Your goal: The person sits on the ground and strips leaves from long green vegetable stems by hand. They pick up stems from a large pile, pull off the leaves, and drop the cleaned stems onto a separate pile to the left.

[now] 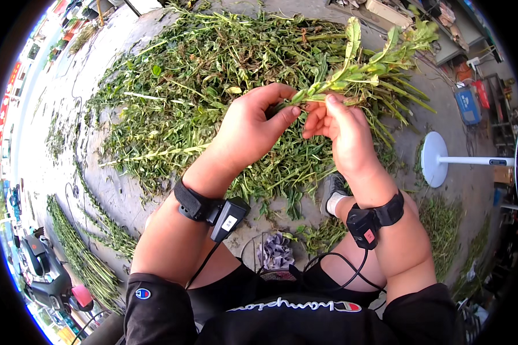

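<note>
A green leafy stalk set with pods, which looks like sesame (345, 76), runs from my left hand up to the right. My left hand (252, 118) grips its lower end between thumb and forefinger. Close beside it, my right hand (347, 129) pinches the stalk's underside with thumb and bent fingers. Whether it holds the stem or a single pod cannot be told. Beneath both hands spreads a large heap of cut green stems and leaves (190, 77). A paler stalk (168, 153) lies across the heap's near left side.
Bundled stalks (82, 254) lie on the concrete floor at the left. A white round-based stand (434, 159) is at the right, near a blue box (467, 105). Between my legs is crumpled purplish material (277, 251). Cables hang from both wrist devices.
</note>
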Motion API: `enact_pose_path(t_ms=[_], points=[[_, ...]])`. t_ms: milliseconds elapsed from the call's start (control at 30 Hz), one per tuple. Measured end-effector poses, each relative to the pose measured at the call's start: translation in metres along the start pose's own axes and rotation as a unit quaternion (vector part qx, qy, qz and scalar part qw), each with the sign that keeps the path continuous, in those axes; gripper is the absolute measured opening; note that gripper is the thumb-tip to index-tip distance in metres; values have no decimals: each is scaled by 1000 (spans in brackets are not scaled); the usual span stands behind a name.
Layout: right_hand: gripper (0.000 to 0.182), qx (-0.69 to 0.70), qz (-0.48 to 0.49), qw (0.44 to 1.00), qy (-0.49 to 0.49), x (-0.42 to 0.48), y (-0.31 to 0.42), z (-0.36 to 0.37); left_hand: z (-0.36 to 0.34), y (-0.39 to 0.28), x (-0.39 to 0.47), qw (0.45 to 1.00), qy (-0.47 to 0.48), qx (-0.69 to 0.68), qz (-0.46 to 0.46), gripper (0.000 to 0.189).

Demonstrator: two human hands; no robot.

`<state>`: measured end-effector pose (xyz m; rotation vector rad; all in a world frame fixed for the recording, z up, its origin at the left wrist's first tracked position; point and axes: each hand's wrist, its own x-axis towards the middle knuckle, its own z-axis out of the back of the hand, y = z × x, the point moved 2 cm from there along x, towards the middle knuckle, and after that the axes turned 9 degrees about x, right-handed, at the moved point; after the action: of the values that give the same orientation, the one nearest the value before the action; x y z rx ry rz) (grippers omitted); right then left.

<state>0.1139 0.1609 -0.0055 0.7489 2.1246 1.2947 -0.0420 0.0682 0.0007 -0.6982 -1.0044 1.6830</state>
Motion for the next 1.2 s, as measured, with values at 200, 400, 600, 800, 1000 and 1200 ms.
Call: enact_pose_path(t_ms=[200,400,600,800,1000,1200], points=[[32,170,-39,984,-30,1,-20,-3,-3,3,-1,993,-95,1,-70,28],[30,-337,-31,940,36,0,-23,-14,-7,6,-7,991,-97,22,-92,27],[30,-587,29,805,83,-18,11,-3,-3,-9,-16,978,-110,148,-102,21],[11,-311,153,937,-48,-32,29,5,-9,-7,-16,982,-97,146,-75,23],[13,-62,12,995,-77,-17,0,2,-18,-13,-15,987,-99,119,-49,24],[5,111,43,990,-76,-13,-13,1,-24,-14,-12,984,-127,108,-69,24]])
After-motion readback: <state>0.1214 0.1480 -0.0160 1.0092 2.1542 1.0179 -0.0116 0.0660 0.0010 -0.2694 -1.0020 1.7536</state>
